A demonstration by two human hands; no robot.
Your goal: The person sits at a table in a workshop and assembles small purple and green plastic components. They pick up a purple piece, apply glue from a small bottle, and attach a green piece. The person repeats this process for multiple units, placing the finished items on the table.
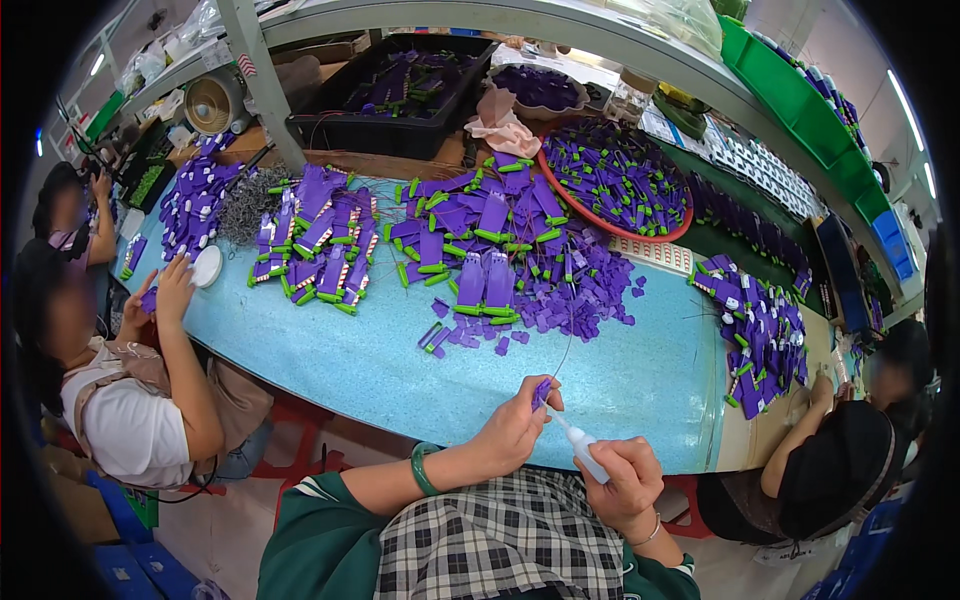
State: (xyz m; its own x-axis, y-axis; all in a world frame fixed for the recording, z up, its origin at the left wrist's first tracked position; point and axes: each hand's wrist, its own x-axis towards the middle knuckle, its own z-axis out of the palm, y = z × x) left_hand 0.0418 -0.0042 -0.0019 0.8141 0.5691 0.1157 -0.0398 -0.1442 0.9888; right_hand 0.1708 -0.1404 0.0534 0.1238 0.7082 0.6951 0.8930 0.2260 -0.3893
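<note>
Just above the table's near edge, my left hand point(508, 432) pinches a small purple plastic piece point(541, 392); a thin dark wire rises from beside it. My right hand point(628, 482) is wrapped round a white squeeze bottle point(582, 447) with a narrow nozzle. The nozzle tip points up and left, close to the purple piece; whether they touch is too small to tell. Beyond my hands lies a heap of loose small purple pieces point(580, 310). Behind it are flat purple parts with green ends point(492, 215), with thin wires among them.
The blue tabletop point(400, 360) carries more purple-green piles point(325, 235). A red round basket point(684, 228) and a black tray point(400, 143) stand at the back under a shelf point(500, 18). People sit at the left point(130, 420) and right point(835, 470), near another pile point(760, 335).
</note>
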